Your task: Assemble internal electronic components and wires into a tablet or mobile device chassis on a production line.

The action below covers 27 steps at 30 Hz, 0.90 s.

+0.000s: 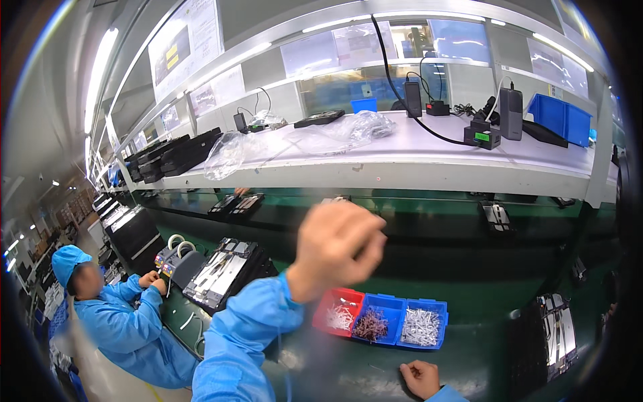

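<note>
The left hand (341, 244) is raised near the red bin (345, 294), best kept clear of its rim; the right hand (420, 378) lies near the blue bins (422, 346). Both curl; grips cannot be told.

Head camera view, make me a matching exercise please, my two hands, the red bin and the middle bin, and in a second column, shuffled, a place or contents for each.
Column one:
1. Red bin
2. Middle bin
3. Left hand
4. Right hand

Column two:
A. Lower in the picture than the three bins
B. Holds brownish pieces
C. Higher in the picture than the three bins
D. Leftmost of the three bins

Pairs: 1-D, 2-B, 3-C, 4-A
</note>
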Motion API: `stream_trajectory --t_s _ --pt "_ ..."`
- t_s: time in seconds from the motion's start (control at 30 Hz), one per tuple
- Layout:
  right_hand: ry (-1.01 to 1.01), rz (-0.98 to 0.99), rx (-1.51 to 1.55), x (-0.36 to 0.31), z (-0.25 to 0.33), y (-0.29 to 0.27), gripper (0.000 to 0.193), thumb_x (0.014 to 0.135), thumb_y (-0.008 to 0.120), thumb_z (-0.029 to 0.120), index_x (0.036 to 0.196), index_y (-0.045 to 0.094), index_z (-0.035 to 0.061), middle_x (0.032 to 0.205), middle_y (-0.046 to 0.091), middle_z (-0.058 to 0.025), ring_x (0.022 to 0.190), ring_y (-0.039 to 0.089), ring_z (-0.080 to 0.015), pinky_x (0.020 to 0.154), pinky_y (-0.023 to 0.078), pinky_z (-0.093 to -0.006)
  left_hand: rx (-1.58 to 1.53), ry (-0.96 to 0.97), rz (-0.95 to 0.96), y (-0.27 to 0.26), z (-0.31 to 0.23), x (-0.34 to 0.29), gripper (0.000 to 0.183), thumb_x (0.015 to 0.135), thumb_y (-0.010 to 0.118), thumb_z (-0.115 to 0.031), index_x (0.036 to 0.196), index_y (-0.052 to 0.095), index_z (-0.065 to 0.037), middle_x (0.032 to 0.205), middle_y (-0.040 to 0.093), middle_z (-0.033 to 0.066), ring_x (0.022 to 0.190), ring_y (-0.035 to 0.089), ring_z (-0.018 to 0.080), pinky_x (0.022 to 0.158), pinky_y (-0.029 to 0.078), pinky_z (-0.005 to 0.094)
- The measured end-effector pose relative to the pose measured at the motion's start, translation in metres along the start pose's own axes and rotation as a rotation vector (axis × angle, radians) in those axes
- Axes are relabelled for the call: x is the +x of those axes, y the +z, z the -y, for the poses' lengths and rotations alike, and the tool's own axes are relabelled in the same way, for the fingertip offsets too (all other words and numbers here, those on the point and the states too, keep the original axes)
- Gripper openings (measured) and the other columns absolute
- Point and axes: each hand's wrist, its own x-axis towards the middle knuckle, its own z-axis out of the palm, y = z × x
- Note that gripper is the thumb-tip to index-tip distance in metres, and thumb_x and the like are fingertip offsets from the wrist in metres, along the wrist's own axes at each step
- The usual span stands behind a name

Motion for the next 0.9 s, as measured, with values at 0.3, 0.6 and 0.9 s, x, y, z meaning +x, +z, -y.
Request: stream_trajectory --t_s 0.3,0.6,0.9 --pt "0.018 -0.026 0.000 -0.001 -0.001 0.001 0.025 0.097 0.071 0.022 0.085 0.071 0.0004 0.068 0.064 -0.0182 0.058 0.059 -0.0253 0.058 0.047 -0.0387 1.090 -0.882 0.059 -0.052 0.239 -0.012 0.085 0.078 0.083 -0.049 0.148 0.055 -0.011 0.144 0.054 0.0286 0.137 0.048 0.0453 0.114 0.039 0.0504" --pt "-0.010 0.020 0.001 0.001 0.007 0.003 0.023 0.096 0.072 0.021 0.086 0.072 0.0004 0.069 0.065 -0.0176 0.059 0.060 -0.0243 0.059 0.048 -0.0385 0.388 -1.155 -0.065 -0.176 0.420 -0.076 0.044 0.087 0.075 -0.035 0.112 0.073 0.001 0.107 0.075 0.0219 0.102 0.073 0.0371 0.091 0.057 0.0461" --pt "-0.016 -0.021 -0.003 0.006 0.003 0.007 0.023 0.096 0.073 0.020 0.084 0.071 0.0009 0.068 0.065 -0.0163 0.058 0.059 -0.0229 0.059 0.048 -0.0375 -0.010 -1.285 -0.443 -0.170 0.373 -0.055 0.033 0.090 0.070 -0.019 0.107 0.068 0.009 0.093 0.073 0.0164 0.073 0.075 0.0264 0.064 0.066 0.0382"
